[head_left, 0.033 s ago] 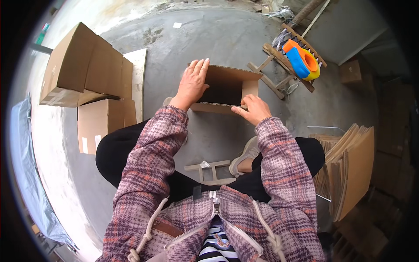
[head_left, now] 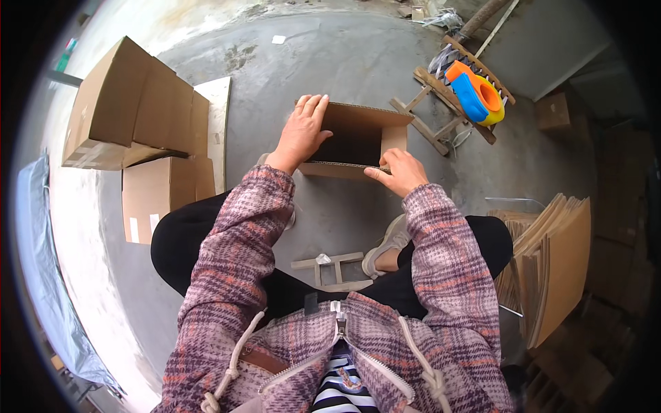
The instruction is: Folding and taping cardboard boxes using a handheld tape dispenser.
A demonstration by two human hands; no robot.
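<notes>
An open cardboard box [head_left: 337,169] stands in front of me with its top side up; its inside is dark, and I cannot make out anything in it. My left hand [head_left: 301,134] lies along the box's left side, its fingers stretched toward the far left corner and the thumb apart over the opening. At the near right corner, my right hand [head_left: 401,172] grips the rim, with the thumb along the near edge and the fingers bent over the right side. Parts of both hands' undersides are hidden.
Closed cardboard boxes [head_left: 162,103] are piled at the left. An orange, blue and yellow tape dispenser [head_left: 471,100] rests on a wooden stool [head_left: 441,93] at the far right. Flat cardboard sheets [head_left: 561,268] stand beside my right knee. A low wooden frame [head_left: 337,272] lies between my legs.
</notes>
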